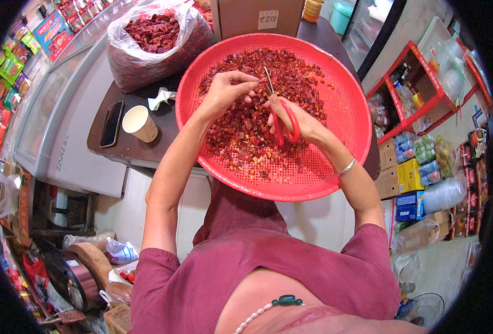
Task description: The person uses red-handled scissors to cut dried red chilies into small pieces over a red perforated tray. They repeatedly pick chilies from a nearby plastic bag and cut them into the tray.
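Observation:
My right hand (294,119) grips red-handled scissors (297,125), their blades pointing away from me over a round red perforated plastic basket (342,158). My left hand (232,89) pinches a piece of dried red chili (264,80) close to the blades. Whether the blades touch the chili is too small to tell. Below both hands, a thick layer of cut dried chili pieces (267,150) covers much of the basket's bottom, with yellow seeds among them. At the back left stands an open clear plastic bag (146,62) filled with whole dried chilies (156,33).
On the dark table (100,144) left of the basket are a smartphone (112,124), a paper cup (140,124) and a crumpled tissue (161,98). A cardboard box (246,18) stands behind the basket. A chest freezer (79,121) borders the left; red shelves (430,87) stand at right.

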`<state>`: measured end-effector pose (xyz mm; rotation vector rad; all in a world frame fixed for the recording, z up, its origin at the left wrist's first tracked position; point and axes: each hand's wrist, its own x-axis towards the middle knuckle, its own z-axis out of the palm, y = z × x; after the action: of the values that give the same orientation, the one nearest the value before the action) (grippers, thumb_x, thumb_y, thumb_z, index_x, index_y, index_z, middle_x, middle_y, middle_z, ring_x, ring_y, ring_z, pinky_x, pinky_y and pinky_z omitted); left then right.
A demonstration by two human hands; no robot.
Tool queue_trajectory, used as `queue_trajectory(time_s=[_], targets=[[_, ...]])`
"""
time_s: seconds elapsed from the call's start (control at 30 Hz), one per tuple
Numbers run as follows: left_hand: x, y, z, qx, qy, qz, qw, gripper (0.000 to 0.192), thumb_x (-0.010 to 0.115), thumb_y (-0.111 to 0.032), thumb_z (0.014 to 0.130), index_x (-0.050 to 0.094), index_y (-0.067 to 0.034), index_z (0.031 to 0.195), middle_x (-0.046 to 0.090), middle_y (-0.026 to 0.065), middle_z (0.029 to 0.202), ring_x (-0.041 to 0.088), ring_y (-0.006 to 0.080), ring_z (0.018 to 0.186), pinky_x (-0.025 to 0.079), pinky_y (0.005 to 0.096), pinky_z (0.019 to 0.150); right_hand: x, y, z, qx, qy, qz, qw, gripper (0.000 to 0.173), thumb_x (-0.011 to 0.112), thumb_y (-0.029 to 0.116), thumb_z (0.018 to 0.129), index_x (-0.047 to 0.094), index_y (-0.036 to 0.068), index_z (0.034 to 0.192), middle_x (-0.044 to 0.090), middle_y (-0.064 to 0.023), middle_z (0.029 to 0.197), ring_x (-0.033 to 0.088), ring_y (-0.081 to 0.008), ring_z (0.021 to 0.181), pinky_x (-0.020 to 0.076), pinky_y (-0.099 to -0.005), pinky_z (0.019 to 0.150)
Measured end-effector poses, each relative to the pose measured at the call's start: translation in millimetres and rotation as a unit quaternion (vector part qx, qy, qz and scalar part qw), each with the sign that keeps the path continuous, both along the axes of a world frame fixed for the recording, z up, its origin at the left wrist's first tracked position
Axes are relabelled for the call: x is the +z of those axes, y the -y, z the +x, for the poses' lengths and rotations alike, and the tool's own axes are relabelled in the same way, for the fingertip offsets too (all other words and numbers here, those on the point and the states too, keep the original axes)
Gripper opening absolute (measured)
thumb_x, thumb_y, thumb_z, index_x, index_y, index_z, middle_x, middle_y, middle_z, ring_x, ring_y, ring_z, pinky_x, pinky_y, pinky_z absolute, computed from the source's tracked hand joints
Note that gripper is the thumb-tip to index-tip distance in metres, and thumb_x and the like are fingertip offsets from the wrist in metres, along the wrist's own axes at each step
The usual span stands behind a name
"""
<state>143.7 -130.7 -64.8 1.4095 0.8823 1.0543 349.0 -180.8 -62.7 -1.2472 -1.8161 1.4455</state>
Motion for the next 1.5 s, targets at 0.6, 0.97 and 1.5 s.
queue_trajectory(time_s=[0.6,0.97,1.5], targets=[[-2.1,1.2,3.9,-0.037,-0.036,0.051,0.997,0.017,0.063,-0.009,0.085,0.066,0.002,0.098,0.062,0.0026,0.072,0.056,0.0061,0.059,0.045,0.0189,0.052,-4.1,3.4,-3.2,-0.02,-0.01,0.049,0.999,0.066,0.036,0.07,0.085,0.045,0.005,0.083,0.049,-0.0033,0.064,0.053,-0.0127,0.052,0.0435,-0.0269,0.046],[-13.8,-4.4,5.1,-0.029,-0.033,0.027,0.999,0.016,0.063,-0.007,0.085,0.064,0.004,0.097,0.062,0.004,0.074,0.057,0.0077,0.062,0.047,0.0198,0.053,-12.6,-4.0,-6.7,-0.049,0.04,0.055,0.997,0.053,0.041,0.056,0.091,0.046,0.006,0.076,0.05,-0.0025,0.059,0.053,-0.0133,0.048,0.0432,-0.0282,0.043],[-6.3,-4.9,-1.9,0.03,0.061,0.006,0.998,0.015,0.065,-0.006,0.083,0.06,0.003,0.095,0.064,0.009,0.084,0.063,0.0128,0.073,0.052,0.0225,0.064,-5.3,2.2,-3.6,0.025,-0.036,-0.019,0.999,0.071,0.032,0.071,0.085,0.044,0.002,0.101,0.053,-0.0047,0.071,0.056,-0.0136,0.061,0.0474,-0.0269,0.054]])
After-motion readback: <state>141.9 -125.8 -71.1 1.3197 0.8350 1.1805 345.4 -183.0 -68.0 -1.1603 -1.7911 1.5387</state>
